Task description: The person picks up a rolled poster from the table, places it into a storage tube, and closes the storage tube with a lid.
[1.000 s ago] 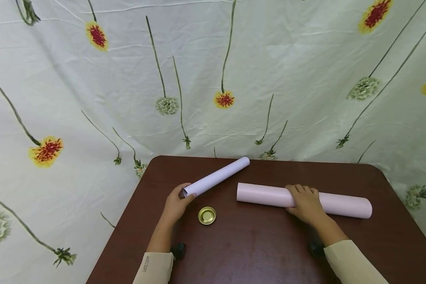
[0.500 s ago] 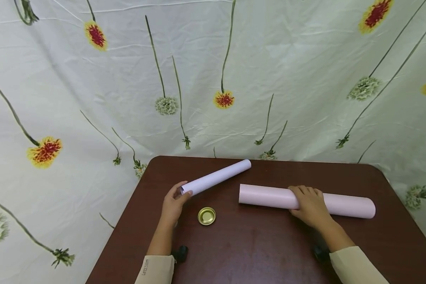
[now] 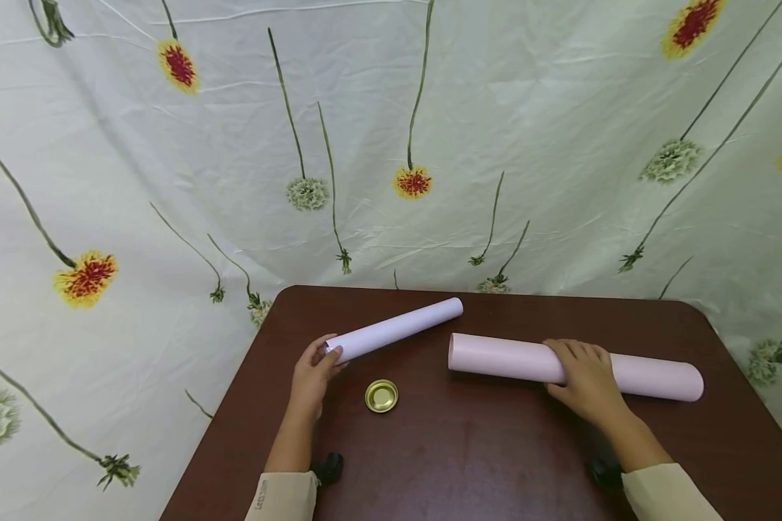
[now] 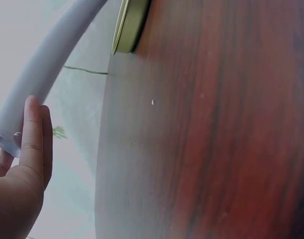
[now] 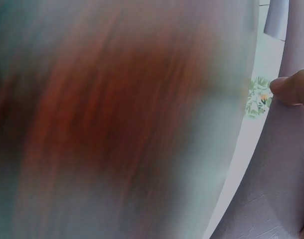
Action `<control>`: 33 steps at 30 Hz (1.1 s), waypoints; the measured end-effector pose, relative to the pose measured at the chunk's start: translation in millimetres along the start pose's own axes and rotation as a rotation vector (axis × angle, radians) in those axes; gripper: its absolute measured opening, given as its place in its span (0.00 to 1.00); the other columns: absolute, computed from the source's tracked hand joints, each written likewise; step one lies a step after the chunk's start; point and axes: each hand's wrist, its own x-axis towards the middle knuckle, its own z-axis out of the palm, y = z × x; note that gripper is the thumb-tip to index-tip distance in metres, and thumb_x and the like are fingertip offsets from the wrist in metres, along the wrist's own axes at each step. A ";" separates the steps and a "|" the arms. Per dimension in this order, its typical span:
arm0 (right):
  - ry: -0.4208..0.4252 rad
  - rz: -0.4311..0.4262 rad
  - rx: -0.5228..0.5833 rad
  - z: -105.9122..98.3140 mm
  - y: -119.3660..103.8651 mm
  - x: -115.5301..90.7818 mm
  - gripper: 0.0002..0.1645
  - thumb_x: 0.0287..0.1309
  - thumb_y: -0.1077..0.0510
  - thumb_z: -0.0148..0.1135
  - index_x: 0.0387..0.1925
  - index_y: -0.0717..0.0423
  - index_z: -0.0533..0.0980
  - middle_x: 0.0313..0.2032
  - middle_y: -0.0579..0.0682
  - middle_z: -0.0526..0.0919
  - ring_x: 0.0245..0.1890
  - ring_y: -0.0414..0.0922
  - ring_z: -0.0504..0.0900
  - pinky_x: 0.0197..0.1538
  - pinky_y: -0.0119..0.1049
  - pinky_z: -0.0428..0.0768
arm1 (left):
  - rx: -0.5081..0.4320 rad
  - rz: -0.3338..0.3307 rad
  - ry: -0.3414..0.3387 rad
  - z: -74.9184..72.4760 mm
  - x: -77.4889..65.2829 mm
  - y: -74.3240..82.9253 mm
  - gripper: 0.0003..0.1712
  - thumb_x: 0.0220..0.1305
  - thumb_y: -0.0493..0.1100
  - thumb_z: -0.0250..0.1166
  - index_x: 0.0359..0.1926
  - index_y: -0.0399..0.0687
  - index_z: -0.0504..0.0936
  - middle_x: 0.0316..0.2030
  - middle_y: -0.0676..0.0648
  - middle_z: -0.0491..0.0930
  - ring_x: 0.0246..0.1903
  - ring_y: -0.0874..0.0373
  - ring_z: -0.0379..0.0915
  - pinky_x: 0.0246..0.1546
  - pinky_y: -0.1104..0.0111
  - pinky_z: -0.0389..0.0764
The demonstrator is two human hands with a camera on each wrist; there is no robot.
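My left hand (image 3: 310,380) pinches the near left end of a white paper roll (image 3: 397,328), thumb on the near side. The roll slants away to the back right; in the left wrist view this paper roll (image 4: 50,52) has an open end by the fingers. A thicker pale pink tube (image 3: 495,357) is gripped from above near its middle by my right hand (image 3: 585,378). In the right wrist view the thumb (image 5: 294,89) lies along the pink tube (image 5: 271,169). The palm side of that hand is hidden. A gap separates the roll and the tube.
A small round gold lid (image 3: 381,396) lies on the dark brown table (image 3: 469,463), close to the left hand. Behind the table's back edge hangs a pale flowered cloth (image 3: 365,145).
My right hand has moved right with the pink tube. My left hand has drawn slightly left, and the paper roll now slants less steeply. The gold lid has stayed put.
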 end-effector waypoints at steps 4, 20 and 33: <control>0.022 -0.005 0.005 -2.3 1.9 -1.9 0.48 0.37 0.55 0.83 0.63 0.54 0.71 0.55 0.60 0.79 0.56 0.63 0.73 0.59 0.63 0.62 | -0.052 -0.002 -0.005 -4.1 -1.0 0.0 0.25 0.75 0.37 0.58 0.68 0.34 0.68 0.57 0.38 0.71 0.48 0.57 0.77 0.50 0.62 0.86; 0.098 -0.007 0.038 -10.4 15.1 -6.7 0.50 0.31 0.58 0.84 0.62 0.53 0.71 0.54 0.61 0.78 0.55 0.62 0.72 0.58 0.63 0.61 | -0.132 -0.007 0.023 -9.7 -3.4 2.2 0.19 0.77 0.42 0.55 0.61 0.35 0.70 0.54 0.45 0.70 0.48 0.60 0.77 0.47 0.65 0.87; 0.117 0.014 0.058 -14.1 24.1 -7.5 0.52 0.31 0.60 0.84 0.63 0.54 0.71 0.56 0.62 0.76 0.56 0.63 0.71 0.57 0.64 0.60 | -0.204 -0.032 0.010 -17.4 -7.1 8.0 0.19 0.80 0.43 0.48 0.63 0.36 0.67 0.55 0.47 0.69 0.50 0.59 0.76 0.48 0.66 0.86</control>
